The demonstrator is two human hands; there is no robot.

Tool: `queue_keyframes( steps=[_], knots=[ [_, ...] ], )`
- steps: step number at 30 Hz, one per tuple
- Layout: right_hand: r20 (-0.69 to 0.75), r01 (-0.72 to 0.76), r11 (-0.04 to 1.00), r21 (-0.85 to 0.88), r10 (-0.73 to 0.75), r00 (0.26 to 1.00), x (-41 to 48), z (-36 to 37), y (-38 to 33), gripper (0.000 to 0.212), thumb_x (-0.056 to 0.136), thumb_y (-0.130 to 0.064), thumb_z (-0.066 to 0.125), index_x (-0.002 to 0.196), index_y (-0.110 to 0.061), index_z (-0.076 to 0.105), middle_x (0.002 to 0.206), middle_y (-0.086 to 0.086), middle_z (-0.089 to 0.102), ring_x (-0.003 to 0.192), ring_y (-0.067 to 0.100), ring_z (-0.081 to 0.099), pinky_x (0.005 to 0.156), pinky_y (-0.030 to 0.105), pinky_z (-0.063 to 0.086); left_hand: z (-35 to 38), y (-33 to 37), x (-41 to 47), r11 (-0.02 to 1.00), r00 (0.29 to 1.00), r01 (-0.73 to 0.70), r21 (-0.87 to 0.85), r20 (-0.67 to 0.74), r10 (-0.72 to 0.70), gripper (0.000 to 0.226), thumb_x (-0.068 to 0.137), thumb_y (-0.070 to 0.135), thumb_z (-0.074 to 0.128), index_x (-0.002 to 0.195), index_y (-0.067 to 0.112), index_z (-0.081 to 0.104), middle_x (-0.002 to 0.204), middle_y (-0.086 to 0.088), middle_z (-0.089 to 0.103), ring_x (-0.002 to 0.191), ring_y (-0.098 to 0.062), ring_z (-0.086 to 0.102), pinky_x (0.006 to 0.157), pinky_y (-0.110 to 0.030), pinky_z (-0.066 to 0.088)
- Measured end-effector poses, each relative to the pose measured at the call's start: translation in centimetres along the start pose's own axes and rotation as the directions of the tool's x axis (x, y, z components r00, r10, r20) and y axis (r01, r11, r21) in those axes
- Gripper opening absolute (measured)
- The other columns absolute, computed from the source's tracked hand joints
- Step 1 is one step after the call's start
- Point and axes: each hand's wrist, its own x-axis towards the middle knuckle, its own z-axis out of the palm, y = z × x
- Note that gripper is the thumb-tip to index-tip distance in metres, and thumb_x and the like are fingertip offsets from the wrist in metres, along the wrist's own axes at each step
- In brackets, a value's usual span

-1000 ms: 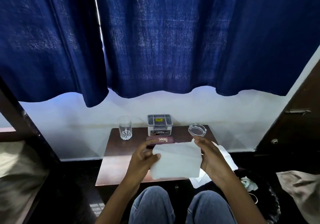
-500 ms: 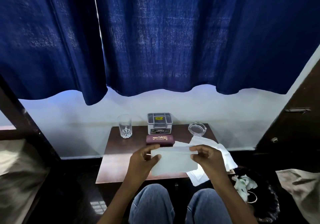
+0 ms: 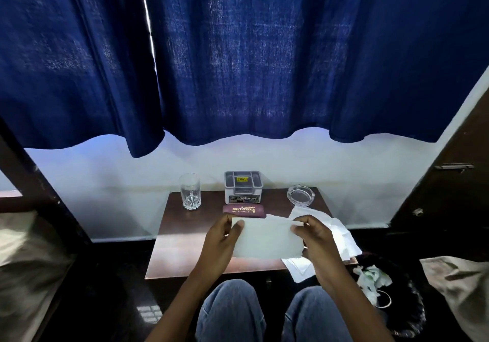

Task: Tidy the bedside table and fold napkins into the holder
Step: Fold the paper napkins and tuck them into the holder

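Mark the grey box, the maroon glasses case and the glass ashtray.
grey box (image 3: 242, 192): head view, front wall.
maroon glasses case (image 3: 243, 210): head view, printed top.
glass ashtray (image 3: 300, 196): head view, bare centre.

"PRINCE OPTICALS" on maroon spectacle case (image 3: 244, 210); "OPEL" on grey box (image 3: 242, 187).

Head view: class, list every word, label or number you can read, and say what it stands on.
"PRINCE OPTICALS": on the maroon case; its smaller lines are too small to read.
"OPEL": on the front label of the grey box; the rest is blurred.
Yellow sticker on the box lid: unreadable.
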Motion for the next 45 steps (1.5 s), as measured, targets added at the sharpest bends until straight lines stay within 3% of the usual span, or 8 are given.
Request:
queue_keyframes(
  steps=[5,11,18,25,30,36,41,45],
  knots=[
    [0.092,-0.159,0.970,0.185,0.144,0.985,0.1,0.1,0.1,0.017,0.085,-0.002,0.059,0.076,-0.016,0.059,0.078,0.004,0.070,0.077,0.027,0.065,0.061,0.038,0.058,0.6,0.5,0.9,0.988,0.997,0.072,-0.134,-0.024,-0.076,0.013,0.095,0.016,0.047,0.083,0.016,0.050,0.081,-0.001,0.060,0.073,-0.011,0.060,0.048,-0.032,0.057],
    [0.162,-0.276,0.947,0.162,0.250,0.955,2.7,-0.2,0.5,0.016,0.080,0.005,0.060,0.093,-0.005,0.061,0.093,0.014,0.069,0.084,0.031,0.068,0.071,0.039,0.057,0.3,-0.9,3.4,0.989,0.993,0.114,-0.097,0.011,-0.114,0.010,0.094,0.017,0.050,0.085,0.017,0.054,0.081,-0.002,0.062,0.071,-0.013,0.060,0.044,-0.025,0.054],
    [0.077,-0.284,0.949,0.138,0.275,0.958,8.3,0.2,1.2,0.018,0.076,0.015,0.058,0.078,-0.002,0.061,0.074,0.014,0.067,0.065,0.026,0.067,0.060,0.031,0.057,-0.1,-3.3,8.5,0.975,0.979,0.199,-0.097,-0.023,-0.202,0.014,0.092,0.013,0.054,0.101,0.005,0.062,0.079,-0.007,0.060,0.058,-0.012,0.057,0.041,-0.021,0.050],
    [-0.141,-0.165,0.983,0.084,0.176,0.974,16.9,1.2,-0.6,0.019,0.076,0.014,0.055,0.072,-0.004,0.060,0.070,0.011,0.057,0.065,0.024,0.053,0.056,0.029,0.046,1.1,-3.8,13.8,0.966,0.984,0.159,-0.203,-0.050,-0.173,0.010,0.087,0.030,0.061,0.092,0.023,0.066,0.073,-0.003,0.065,0.069,-0.017,0.064,0.054,-0.022,0.052],
    [-0.260,-0.091,0.992,-0.082,0.067,0.963,23.1,1.9,-1.5,0.011,0.081,0.006,0.054,0.079,0.000,0.063,0.077,0.014,0.057,0.072,0.025,0.054,0.058,0.031,0.047,2.9,-3.6,16.1,0.947,0.980,0.197,-0.253,0.009,-0.201,0.047,0.068,0.044,0.065,0.104,0.014,0.062,0.088,-0.003,0.069,0.062,-0.005,0.068,0.050,-0.018,0.052],
    [-0.383,-0.116,0.931,-0.346,-0.028,0.923,29.2,2.5,1.3,0.019,0.075,0.004,0.057,0.091,0.008,0.067,0.095,0.022,0.069,0.093,0.041,0.062,0.082,0.039,0.049,3.7,-6.7,16.3,0.937,0.964,0.265,-0.230,0.080,-0.253,0.026,0.094,0.004,0.047,0.116,-0.004,0.058,0.088,-0.006,0.069,0.054,-0.003,0.064,0.053,-0.016,0.052],
    [-0.388,-0.107,0.915,-0.389,-0.057,0.920,31.9,2.9,1.5,0.022,0.079,0.004,0.050,0.093,0.004,0.066,0.101,0.023,0.068,0.096,0.039,0.061,0.087,0.039,0.050,3.1,-8.2,16.5,0.929,0.961,0.277,-0.247,0.076,-0.267,0.069,0.051,0.048,0.072,0.106,0.007,0.063,0.079,0.004,0.075,0.059,-0.003,0.066,0.051,-0.015,0.047],
    [-0.353,-0.073,0.895,-0.440,-0.098,0.931,33.3,3.2,1.6,0.023,0.083,0.001,0.049,0.098,0.003,0.066,0.104,0.022,0.068,0.098,0.040,0.059,0.089,0.042,0.050,3.0,-9.3,16.4,0.930,0.957,0.290,-0.226,0.070,-0.281,0.040,0.066,0.031,0.050,0.101,0.016,0.064,0.072,0.013,0.074,0.062,0.000,0.067,0.057,-0.017,0.047]
  ],
)
